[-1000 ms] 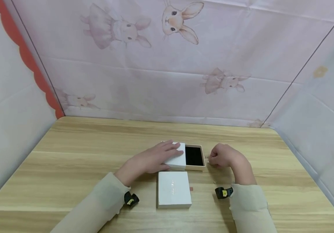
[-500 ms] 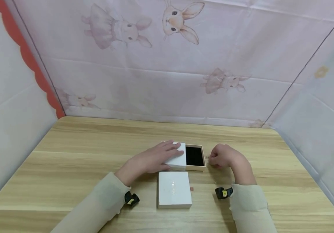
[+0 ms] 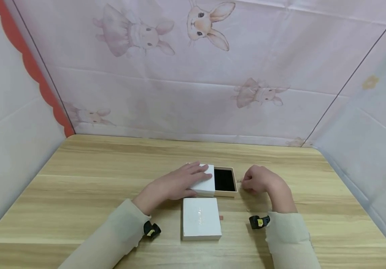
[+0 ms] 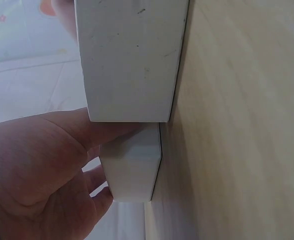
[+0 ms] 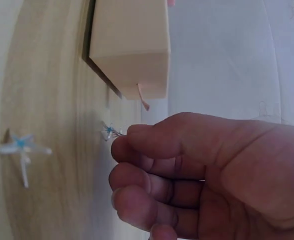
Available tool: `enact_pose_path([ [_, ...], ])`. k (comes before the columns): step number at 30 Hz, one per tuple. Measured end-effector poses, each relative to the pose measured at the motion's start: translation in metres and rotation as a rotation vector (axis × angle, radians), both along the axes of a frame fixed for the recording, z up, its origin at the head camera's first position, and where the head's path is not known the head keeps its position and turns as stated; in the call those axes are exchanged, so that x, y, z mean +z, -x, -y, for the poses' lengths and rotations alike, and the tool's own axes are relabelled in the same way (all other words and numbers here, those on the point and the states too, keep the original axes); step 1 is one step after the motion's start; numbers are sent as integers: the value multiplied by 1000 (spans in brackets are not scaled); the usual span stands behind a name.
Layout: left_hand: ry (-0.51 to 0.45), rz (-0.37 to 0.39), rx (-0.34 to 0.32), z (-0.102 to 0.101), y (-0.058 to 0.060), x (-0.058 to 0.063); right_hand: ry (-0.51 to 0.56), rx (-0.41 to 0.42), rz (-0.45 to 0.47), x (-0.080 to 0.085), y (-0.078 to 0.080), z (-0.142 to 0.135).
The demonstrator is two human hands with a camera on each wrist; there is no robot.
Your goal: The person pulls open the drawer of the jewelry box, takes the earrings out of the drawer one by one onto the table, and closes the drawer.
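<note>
My left hand [image 3: 181, 183] lies across a white sliding jewelry box [image 3: 206, 188], fingers spread over its top and thumb at the near side. From its right end a cream drawer [image 3: 226, 194] sticks out, lined with a black pad [image 3: 224, 180]. Just right of the drawer, my right hand [image 3: 259, 179] pinches a small silver star-shaped earring [image 5: 110, 131] with a blue centre between thumb and index finger; the other fingers are curled. A matching star earring [image 5: 22, 145] lies on the table, nearer the right wrist.
A second white box [image 3: 201, 218], closed, with a small pink tab [image 3: 221, 218] at its right, sits in front of the first. Both stand on a wood-grain table [image 3: 112, 160]. Rabbit-printed fabric [image 3: 166, 93] hangs behind it and at the sides.
</note>
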State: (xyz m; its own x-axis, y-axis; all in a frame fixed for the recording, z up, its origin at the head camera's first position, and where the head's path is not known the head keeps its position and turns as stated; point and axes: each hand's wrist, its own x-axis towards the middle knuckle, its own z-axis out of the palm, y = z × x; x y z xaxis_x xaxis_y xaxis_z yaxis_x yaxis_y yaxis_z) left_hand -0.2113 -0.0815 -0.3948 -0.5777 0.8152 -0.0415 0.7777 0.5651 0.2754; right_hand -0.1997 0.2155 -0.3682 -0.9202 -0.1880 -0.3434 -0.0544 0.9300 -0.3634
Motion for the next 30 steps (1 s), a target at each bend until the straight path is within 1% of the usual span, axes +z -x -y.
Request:
enact_pose_path([
  [2,2,1,0,0,0,0,10,9,-8,1,0,0],
  [4,1,8,2,0,0,-1,47,16,-7,1,0,2],
  [8,-5,16,4,1,-1,-3,138,28,19,0,0,5],
  [10,-10,18,7,1,-1,-3,160,22,32,-1,0,7],
  [15,-18,17,12,1,-1,-2,137,17,14,-3,1,10],
  [23,-17,7,-3,1,-1,-2,110,55,0,-10,2,15],
  [30,-18,-1,1,1,-1,0,84,70,-33,-8,2,17],
])
